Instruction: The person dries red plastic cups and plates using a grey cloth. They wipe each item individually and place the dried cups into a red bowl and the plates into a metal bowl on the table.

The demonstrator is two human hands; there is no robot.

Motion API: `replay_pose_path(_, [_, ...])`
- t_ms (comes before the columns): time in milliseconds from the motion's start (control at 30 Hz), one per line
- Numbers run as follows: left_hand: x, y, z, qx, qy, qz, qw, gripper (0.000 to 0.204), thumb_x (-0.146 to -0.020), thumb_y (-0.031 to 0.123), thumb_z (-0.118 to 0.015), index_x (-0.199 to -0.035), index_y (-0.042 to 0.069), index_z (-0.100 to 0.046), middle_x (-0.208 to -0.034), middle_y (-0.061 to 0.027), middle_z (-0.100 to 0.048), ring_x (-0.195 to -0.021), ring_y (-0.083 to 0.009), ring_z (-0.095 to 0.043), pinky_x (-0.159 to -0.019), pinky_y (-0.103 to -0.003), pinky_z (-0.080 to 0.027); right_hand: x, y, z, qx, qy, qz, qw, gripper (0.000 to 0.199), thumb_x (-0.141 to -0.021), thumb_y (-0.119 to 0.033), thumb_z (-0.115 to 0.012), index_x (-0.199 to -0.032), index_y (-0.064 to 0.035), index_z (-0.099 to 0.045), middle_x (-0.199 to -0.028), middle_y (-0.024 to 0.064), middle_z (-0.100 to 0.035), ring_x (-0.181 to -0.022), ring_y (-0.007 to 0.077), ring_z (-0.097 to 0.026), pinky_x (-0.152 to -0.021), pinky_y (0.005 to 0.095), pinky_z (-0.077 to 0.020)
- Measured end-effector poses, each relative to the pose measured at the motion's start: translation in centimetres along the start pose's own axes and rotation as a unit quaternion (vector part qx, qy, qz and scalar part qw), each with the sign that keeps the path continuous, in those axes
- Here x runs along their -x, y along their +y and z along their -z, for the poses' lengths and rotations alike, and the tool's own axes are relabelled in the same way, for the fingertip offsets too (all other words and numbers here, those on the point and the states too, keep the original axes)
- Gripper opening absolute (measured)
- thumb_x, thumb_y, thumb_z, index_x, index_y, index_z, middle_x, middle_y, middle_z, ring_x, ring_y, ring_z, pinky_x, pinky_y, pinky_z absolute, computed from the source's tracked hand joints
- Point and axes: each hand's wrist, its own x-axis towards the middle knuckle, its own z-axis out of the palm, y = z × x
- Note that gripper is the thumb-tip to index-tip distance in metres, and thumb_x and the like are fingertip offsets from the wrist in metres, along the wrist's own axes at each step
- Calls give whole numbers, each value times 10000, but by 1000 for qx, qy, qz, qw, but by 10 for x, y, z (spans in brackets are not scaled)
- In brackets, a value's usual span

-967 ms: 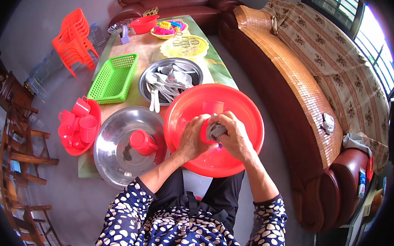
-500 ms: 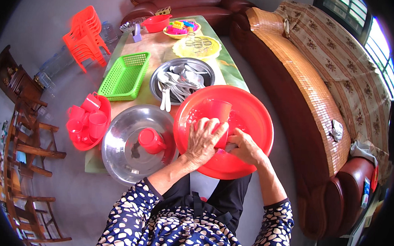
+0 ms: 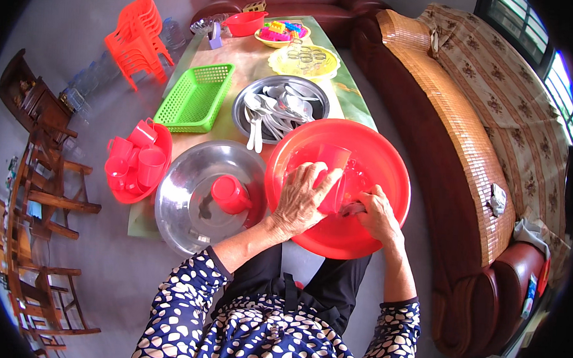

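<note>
Over a wide red basin [image 3: 399, 165] with water in it, both my hands work close together. My left hand [image 3: 298, 202] grips a red plastic cup [image 3: 335, 157], which lies tilted inside the basin. Beside the cup's near end, my right hand [image 3: 381, 215] is closed, its fingers pinching something small and dark that I cannot make out. To the left, a shiny steel basin [image 3: 175, 203] holds another red cup [image 3: 227, 193] with a handle. Farther left, several red cups [image 3: 150, 165] are heaped in a red dish [image 3: 166, 143] at the table's edge.
Beyond the basins, a steel bowl [image 3: 238, 116] holds several spoons [image 3: 280, 115]. Farther back are a green basket [image 3: 194, 98], a yellow tray [image 3: 333, 62], toy bricks [image 3: 277, 31] and a red bowl [image 3: 245, 23]. A sofa [image 3: 391, 119] runs along the right; red stools [image 3: 139, 38] stand left.
My right hand has moved slightly away from the cup, its fingers now closed on the dark thing. The cup in my left hand is tilted a little more. The view has shifted slightly.
</note>
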Motion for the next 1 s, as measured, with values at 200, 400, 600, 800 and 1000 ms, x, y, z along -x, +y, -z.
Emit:
replay_pose_path(200, [6,-5,-2,149,17,67,986,810,-606,121,-836,-1302,65,-424,-1246,-139,-482,-1196,-324,-462,-1019,-416,-397,2,6,-29,220,-84,-22,972,304,-769,-125,-627,-1064,-55,-608,-1082,229,-542,-922,410,-598,-773,454,-546])
replay_pose_path(400, [12,-11,-2,-10,-68,78,995,786,-593,113,-798,-1282,52,-426,-1206,-136,-461,-1154,-329,-454,-1005,-413,-385,-10,-18,12,-166,-112,-69,977,180,-760,-49,-645,-935,-24,-681,-1000,188,-610,-799,306,-623,-743,397,-495])
replay_pose_path(600, [8,-8,-7,74,-32,51,996,751,-601,126,-794,-1273,55,-466,-1186,-125,-474,-1132,-320,-458,-973,-431,-388,-12,-41,11,-156,30,77,984,377,-739,-7,-719,-1103,-1,-619,-1061,151,-555,-994,295,-594,-821,357,-502])
replay_pose_path(800, [6,-5,-6,-10,22,-1,1000,714,-581,69,-753,-1252,61,-509,-1154,-119,-498,-1110,-302,-468,-959,-410,-381,-2,-32,-19,-34,2,134,990,178,-816,16,-595,-989,-7,-628,-1120,219,-482,-1003,377,-523,-841,416,-493])
replay_pose_path(1000, [8,2,-6,-217,-9,-38,975,482,-813,182,-557,-1288,106,-514,-1215,-141,-495,-1182,-315,-444,-1000,-464,-352,9,-42,1,-72,-114,74,988,178,-802,12,-619,-962,-27,-686,-1026,192,-553,-984,332,-525,-809,395,-473])
